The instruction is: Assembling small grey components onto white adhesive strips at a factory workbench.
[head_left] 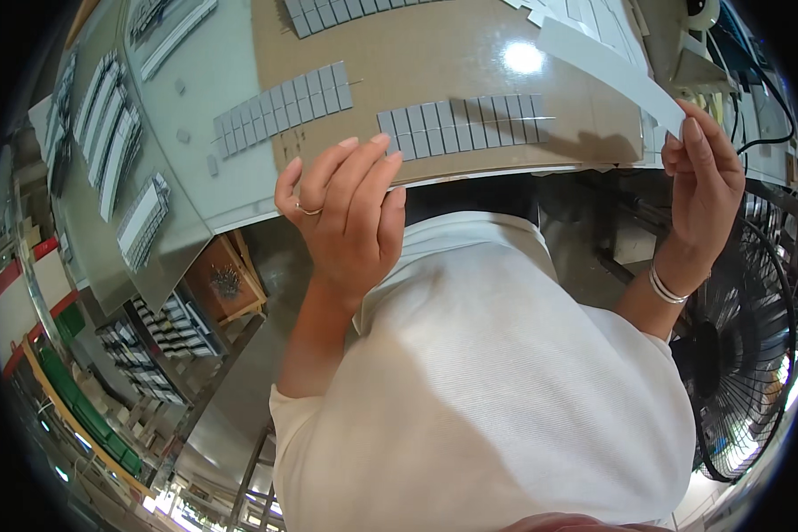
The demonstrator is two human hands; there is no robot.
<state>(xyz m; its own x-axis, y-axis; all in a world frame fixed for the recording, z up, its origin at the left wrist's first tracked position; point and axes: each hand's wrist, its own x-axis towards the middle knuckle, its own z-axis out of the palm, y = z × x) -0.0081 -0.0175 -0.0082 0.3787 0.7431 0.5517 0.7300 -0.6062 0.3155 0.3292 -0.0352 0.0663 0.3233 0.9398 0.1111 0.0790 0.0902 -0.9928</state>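
Note:
My right hand (705, 168), at the right end of the table, pinches the near end of a long white strip (607, 69) between thumb and fingers. The strip slants away to the far left, toward a pile of white pieces (585, 16). At the table's front edge, my left hand (346, 204) is held with loosely bent fingers apart and nothing in them. Its fingertips are by the left end of a row of flat grey pieces (465, 126), which has a thin wire through it; whether they touch is unclear. A similar row (284, 108) lies beyond that hand.
A third grey row (363, 11) lies at the far edge of the brown board (399, 66). Striped bundles (106, 133) sit on the glass surface at left. Below is an open wooden drawer (226, 279) with small metal parts. A black fan (736, 346) stands at right, near a black cable (771, 137).

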